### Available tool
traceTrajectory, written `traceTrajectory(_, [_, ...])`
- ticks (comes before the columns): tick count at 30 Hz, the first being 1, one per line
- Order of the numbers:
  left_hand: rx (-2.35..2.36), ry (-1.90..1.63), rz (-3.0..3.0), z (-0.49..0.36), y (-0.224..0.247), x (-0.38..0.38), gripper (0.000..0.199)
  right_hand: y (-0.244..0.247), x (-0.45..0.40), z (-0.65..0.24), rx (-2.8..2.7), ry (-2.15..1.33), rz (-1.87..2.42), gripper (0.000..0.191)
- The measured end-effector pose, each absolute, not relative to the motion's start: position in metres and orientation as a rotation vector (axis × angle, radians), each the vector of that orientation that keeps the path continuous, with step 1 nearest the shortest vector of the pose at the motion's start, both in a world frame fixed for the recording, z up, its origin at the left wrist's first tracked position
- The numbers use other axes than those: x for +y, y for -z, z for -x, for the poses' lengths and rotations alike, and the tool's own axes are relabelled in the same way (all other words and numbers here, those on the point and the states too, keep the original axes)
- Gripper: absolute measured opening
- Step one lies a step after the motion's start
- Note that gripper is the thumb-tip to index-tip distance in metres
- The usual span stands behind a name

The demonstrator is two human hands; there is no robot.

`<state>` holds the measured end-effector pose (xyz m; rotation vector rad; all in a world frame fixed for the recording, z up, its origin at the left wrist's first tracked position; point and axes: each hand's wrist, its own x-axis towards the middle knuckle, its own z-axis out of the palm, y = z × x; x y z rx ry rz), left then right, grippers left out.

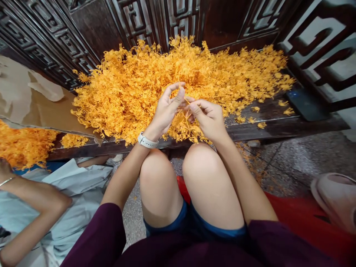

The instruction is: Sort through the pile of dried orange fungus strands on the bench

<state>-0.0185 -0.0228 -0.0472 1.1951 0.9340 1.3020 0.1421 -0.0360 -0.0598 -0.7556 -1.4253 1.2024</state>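
My left hand [167, 109], with a white watch band on its wrist, is closed around a thin orange plastic strand [187, 99], thumb near the curled index finger. Beside it, my right hand [209, 115] pinches the same strand or another one between thumb and fingers; which of the two I cannot tell. Both hands are close together above the front of a large heap of small, branched orange plastic pieces [125, 89]. An orange strand hangs down between the hands, its end lost against the heap.
The heap lies on a dark wooden bench [267, 134] with a carved back. A phone [307, 104] and a few loose pieces lie at its right. Cardboard [50, 107] stands at left, beside another person's arm [36, 196] and more orange pieces. A red stool [300, 222] and pale shoe [336, 196] are at right.
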Motion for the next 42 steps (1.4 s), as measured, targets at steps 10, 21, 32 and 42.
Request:
traceTrajectory(10, [1.027,-1.558,-1.227,0.039,0.067,-0.007,0.040,0.080,-0.027,-0.141,-1.219,-1.054,0.823,0.044])
traceTrajectory(21, [0.946,-0.972,-1.545,0.035,0.047,-0.030,0.047,0.076,-0.033,-0.143,-1.124,-1.166,0.723,0.046])
traceTrajectory(32, [1.363,-1.307,-1.881,0.042,0.063,-0.010,0.017,0.039,-0.062,-0.160,-1.244,-1.387,0.532,0.038])
traceTrajectory(42, [1.198,-1.406,-1.109,0.049,0.058,-0.020,0.016,0.021,-0.058,-0.189,-2.034,-1.728,0.200,0.024])
